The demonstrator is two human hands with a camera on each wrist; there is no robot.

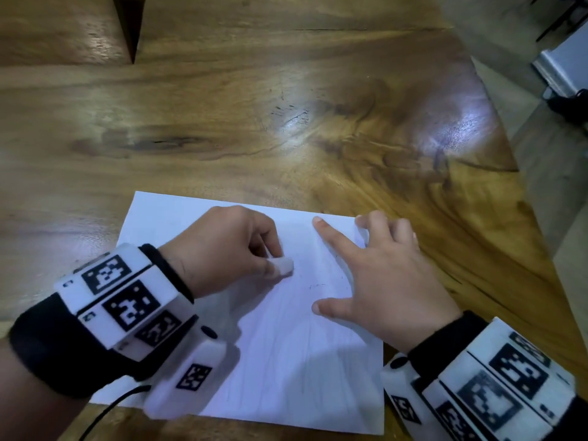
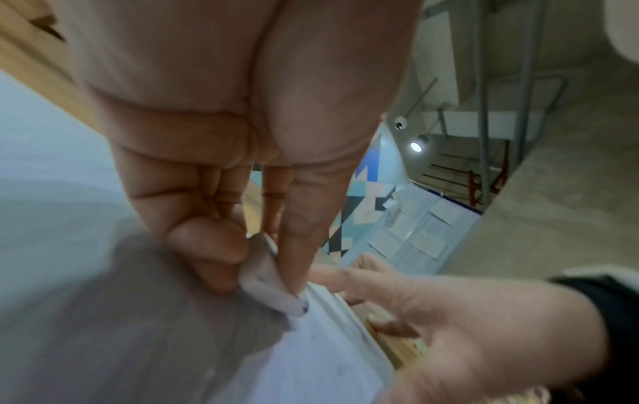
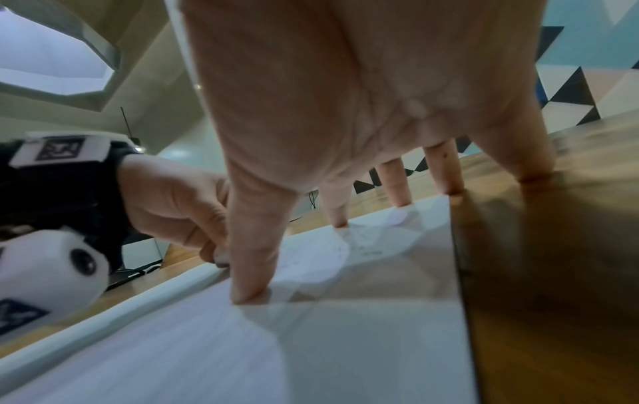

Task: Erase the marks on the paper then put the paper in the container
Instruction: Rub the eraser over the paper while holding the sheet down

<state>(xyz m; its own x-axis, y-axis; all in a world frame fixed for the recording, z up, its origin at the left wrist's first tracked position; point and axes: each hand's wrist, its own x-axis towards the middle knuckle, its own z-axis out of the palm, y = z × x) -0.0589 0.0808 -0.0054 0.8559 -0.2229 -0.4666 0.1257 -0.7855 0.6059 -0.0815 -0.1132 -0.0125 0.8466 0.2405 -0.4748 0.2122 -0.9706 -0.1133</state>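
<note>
Glossy wood-grain table [image 1: 222,116], dark knots and streaks, glare patches. White paper [image 1: 286,361] flat near front edge, right side close to table's right edge; faint pencil marks [image 1: 318,285] mid-sheet.

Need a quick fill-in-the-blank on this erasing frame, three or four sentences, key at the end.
1. The left hand pinches a small white ____.
2. The right hand presses its spread fingers on the white sheet of ____ to steady it.
3. The sheet lies flat on a glossy ____ table.
4. Faint pencil marks remain between the two ____.

Missing words: eraser; paper; wooden; hands
</note>
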